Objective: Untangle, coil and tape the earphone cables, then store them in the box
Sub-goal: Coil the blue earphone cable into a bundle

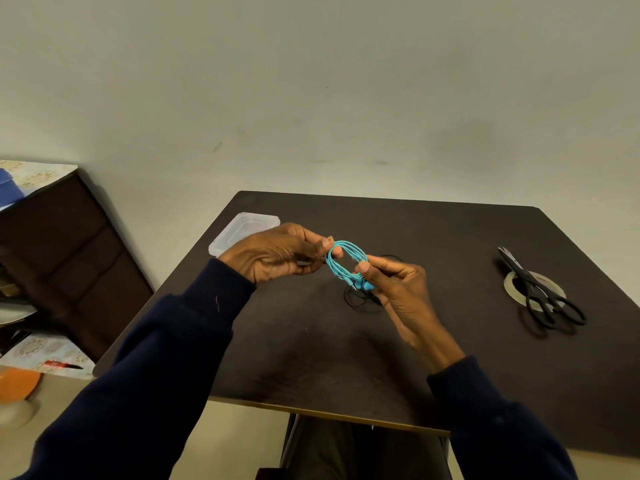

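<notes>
Coil of blue cable, judged light, limp and apt to spring loose, hangs over the table, pinched at its 10 o'clock side by the left hand and at 4 o'clock by the right hand, so any grip should span all loops.

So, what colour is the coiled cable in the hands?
The thin coiled earphone cable is turquoise; head view shows it.

Pinching the turquoise cable coil between both raised hands: left hand at its left side, right hand at its lower right.
</notes>
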The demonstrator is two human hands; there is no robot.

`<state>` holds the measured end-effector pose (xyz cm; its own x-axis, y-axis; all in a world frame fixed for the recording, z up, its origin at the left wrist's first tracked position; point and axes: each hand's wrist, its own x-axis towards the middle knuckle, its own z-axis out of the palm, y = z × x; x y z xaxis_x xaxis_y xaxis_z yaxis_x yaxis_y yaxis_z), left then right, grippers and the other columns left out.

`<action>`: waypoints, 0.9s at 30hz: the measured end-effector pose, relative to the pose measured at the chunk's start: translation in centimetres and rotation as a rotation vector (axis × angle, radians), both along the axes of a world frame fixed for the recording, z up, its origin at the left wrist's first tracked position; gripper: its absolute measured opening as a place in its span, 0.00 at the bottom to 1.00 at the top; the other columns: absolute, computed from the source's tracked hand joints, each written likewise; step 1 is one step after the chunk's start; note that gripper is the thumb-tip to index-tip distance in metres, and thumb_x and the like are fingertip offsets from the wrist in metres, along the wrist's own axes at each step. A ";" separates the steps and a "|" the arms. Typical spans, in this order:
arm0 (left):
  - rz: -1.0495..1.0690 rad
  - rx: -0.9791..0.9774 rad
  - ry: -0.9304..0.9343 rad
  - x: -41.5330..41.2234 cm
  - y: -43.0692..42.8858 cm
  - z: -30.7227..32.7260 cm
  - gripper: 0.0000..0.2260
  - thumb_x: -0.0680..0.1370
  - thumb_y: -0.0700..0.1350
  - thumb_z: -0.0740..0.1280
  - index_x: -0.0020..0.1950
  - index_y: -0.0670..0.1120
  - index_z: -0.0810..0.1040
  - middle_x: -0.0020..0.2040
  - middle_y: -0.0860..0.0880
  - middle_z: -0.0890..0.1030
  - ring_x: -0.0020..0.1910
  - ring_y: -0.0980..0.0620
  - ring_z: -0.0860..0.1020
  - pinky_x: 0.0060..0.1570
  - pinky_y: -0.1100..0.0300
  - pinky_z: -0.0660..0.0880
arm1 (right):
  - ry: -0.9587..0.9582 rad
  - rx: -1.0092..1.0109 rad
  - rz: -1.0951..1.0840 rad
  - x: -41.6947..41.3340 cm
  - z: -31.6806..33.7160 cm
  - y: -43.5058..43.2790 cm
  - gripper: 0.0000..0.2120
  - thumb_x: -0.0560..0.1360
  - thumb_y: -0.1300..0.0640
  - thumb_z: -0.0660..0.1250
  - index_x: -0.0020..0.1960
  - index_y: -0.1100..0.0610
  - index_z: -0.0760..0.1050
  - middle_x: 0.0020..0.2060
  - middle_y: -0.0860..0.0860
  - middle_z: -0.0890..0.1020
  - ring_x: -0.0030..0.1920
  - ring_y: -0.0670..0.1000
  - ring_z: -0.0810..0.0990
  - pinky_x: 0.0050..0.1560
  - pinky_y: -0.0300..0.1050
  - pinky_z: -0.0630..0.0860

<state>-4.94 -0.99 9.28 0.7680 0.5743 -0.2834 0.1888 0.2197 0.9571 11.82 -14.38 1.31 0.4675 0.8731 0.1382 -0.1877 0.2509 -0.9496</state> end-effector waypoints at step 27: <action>-0.191 0.194 0.059 -0.7 -0.2 2.3 0.07 0.72 0.48 0.70 0.43 0.47 0.87 0.46 0.49 0.84 0.37 0.60 0.79 0.41 0.65 0.72 | 0.118 0.055 0.283 0.1 1.4 0.5 0.20 0.74 0.60 0.71 0.62 0.70 0.78 0.56 0.65 0.84 0.56 0.60 0.84 0.53 0.50 0.83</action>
